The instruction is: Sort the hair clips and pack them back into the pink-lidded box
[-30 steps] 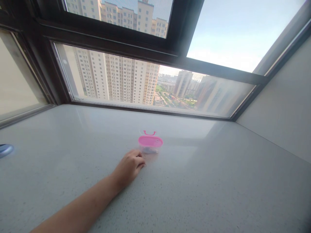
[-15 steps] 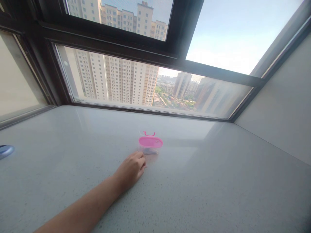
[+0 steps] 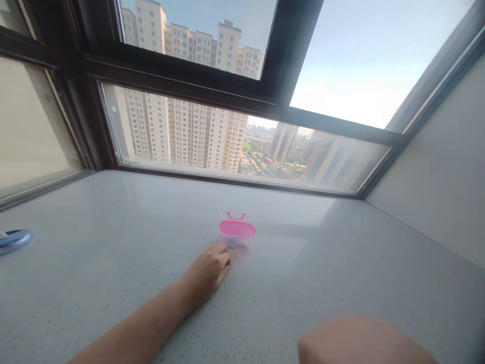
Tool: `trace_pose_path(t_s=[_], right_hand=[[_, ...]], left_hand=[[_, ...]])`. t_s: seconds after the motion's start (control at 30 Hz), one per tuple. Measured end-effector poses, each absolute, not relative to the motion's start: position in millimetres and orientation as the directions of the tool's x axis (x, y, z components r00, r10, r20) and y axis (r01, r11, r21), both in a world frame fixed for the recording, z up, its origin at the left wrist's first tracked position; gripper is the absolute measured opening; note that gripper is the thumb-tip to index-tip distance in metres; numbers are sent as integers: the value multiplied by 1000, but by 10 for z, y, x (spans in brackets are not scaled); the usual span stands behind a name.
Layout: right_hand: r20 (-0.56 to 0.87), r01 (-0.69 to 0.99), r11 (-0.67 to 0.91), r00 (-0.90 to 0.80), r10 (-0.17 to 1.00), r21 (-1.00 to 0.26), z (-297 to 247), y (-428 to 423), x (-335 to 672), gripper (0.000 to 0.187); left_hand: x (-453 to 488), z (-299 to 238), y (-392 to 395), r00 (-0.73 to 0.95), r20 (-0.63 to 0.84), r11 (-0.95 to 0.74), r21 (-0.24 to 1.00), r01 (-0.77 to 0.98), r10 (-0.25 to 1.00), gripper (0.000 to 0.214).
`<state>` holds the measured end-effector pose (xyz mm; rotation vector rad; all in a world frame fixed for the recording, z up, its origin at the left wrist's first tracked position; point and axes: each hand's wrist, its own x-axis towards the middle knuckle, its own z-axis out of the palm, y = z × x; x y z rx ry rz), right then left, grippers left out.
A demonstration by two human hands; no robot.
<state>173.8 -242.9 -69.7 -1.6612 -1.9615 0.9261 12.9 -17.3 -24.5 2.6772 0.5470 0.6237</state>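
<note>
A small clear container with a pink oval lid stands on the pale speckled sill in the middle of the view. Something dark that I cannot make out lies inside it. Just behind it is a pink handle, curved like a U. My left hand rests on the sill at the container's near left corner, its fingers curled together; what they hold, if anything, is hidden. Low on the right, my right hand is a blurred shape cut off by the frame's edge, and its fingers cannot be made out.
A blue oval object sits at the left edge of the sill. Dark window frames border the sill at the back and left. A white wall rises on the right.
My right hand has come into view at the lower right. The whole view has shifted slightly, showing more of the blue object. My left hand stays beside the container.
</note>
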Motion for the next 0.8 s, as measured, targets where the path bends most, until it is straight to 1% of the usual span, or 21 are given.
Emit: trace_pose_path(t_s=[0.03,0.1,0.17,0.2,0.23,0.3,0.33,0.4,0.5,0.57,0.63,0.7,0.8], right_hand=[[-133,680,84,-260,956,-728,-493,-2176,1746,19],[-182,586,81,-376,909,-806,-108,-1658,1709,25],[-177,446,30,-415,892,-894,136,-1239,1613,28],[-109,384,34,-344,933,-923,178,-1097,1556,29],[-79,327,23,-298,951,-945,167,-1003,1502,30],[-71,211,-29,-194,978,-977,33,-939,1428,30],[-54,161,-28,-160,986,-986,-58,-946,1412,30],[-36,106,-22,-127,991,-994,-216,-984,1418,30],[-27,93,-24,-35,999,-995,-304,-1001,1469,31],[-16,114,-21,39,999,-993,-293,-973,1501,29],[0,145,-16,105,994,-989,-277,-937,1521,28],[7,182,-22,158,987,-983,-277,-910,1531,26],[28,254,-18,179,983,-967,-299,-896,1535,22]], left_hand=[[127,-239,-173,832,346,-871,398,289,434,13],[127,-239,-165,839,337,-878,378,295,427,13],[137,-260,-147,844,323,-881,355,312,429,12],[144,-277,-135,845,314,-880,349,322,433,12],[152,-297,-123,844,305,-877,347,332,440,12],[169,-335,-103,844,286,-871,342,353,455,13],[176,-350,-97,842,280,-869,336,364,461,13],[184,-363,-94,836,275,-866,312,390,475,14],[180,-336,-100,813,290,-855,293,427,505,17],[170,-299,-97,777,326,-834,342,434,538,18],[159,-265,-87,713,384,-794,451,409,586,15],[152,-248,-76,647,420,-737,579,348,636,15],[153,-257,-71,622,398,-649,722,242,674,14]])
